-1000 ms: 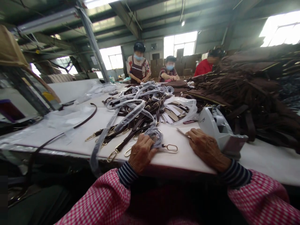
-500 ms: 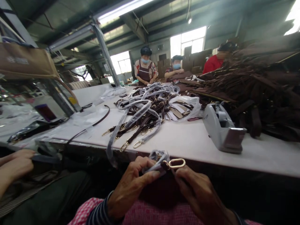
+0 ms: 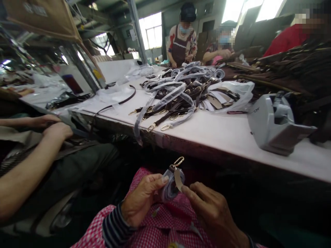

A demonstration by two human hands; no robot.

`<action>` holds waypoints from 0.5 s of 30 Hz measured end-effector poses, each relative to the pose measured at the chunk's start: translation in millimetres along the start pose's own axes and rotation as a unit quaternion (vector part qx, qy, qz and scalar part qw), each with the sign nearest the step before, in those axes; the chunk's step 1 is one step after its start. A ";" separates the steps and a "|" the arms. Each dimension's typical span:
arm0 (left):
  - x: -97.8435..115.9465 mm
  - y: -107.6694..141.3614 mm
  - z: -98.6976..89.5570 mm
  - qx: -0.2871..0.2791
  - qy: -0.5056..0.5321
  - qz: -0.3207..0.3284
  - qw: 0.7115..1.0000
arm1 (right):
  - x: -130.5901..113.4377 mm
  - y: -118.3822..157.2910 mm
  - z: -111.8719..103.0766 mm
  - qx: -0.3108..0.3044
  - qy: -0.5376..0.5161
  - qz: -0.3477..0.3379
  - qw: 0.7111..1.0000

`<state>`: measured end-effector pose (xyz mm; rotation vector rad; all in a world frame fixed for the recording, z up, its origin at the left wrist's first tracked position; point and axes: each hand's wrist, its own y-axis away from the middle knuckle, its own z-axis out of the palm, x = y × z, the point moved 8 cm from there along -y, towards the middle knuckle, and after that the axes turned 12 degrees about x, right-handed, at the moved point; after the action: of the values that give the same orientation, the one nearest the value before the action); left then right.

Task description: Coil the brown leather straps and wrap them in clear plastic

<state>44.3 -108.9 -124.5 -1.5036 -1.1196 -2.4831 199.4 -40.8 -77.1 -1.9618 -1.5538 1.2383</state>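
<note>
My left hand point(image 3: 142, 196) is closed round a rolled-up strap point(image 3: 168, 190) wrapped in clear plastic, holding it above my lap. A gold-coloured clip point(image 3: 179, 161) sticks up from the top of the roll. From the clip's base a short beige strip point(image 3: 178, 179) hangs down across the roll's front. The thumb and fingers of my right hand point(image 3: 210, 206) are pinched at the strip's lower end.
Ahead, the white table point(image 3: 207, 132) carries a heap of straps point(image 3: 176, 100), several plastic-wrapped. A plastic bag of strips point(image 3: 224, 98) lies beside it, with a grey tape dispenser point(image 3: 276, 124) at right. A neighbour's hands point(image 3: 55, 127) work at left; other people stand opposite.
Both hands have lowered from the table edge toward my lap, bringing the rolled strap with them. The clip now points upward, and the beige strip shows. My view has tilted down.
</note>
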 end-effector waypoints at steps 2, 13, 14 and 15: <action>-0.5 -0.4 -4.9 0.004 0.012 0.000 1.000 | -2.0 -1.9 1.6 -0.012 0.008 -0.022 1.000; 1.5 -4.4 -21.1 0.023 0.011 0.007 1.000 | -2.0 4.7 14.0 -0.034 0.038 -0.060 0.997; 2.4 -4.6 -20.6 0.020 0.008 0.009 1.000 | 0.5 6.7 14.1 -0.038 0.039 -0.057 0.997; 4.2 -4.9 -20.2 0.018 0.005 0.013 1.000 | 2.7 8.3 13.2 -0.039 0.038 -0.055 0.997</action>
<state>24.8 -115.8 -129.5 -1.4849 -1.1305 -2.4375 194.0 -44.3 -91.6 -1.9180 -1.6724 1.0615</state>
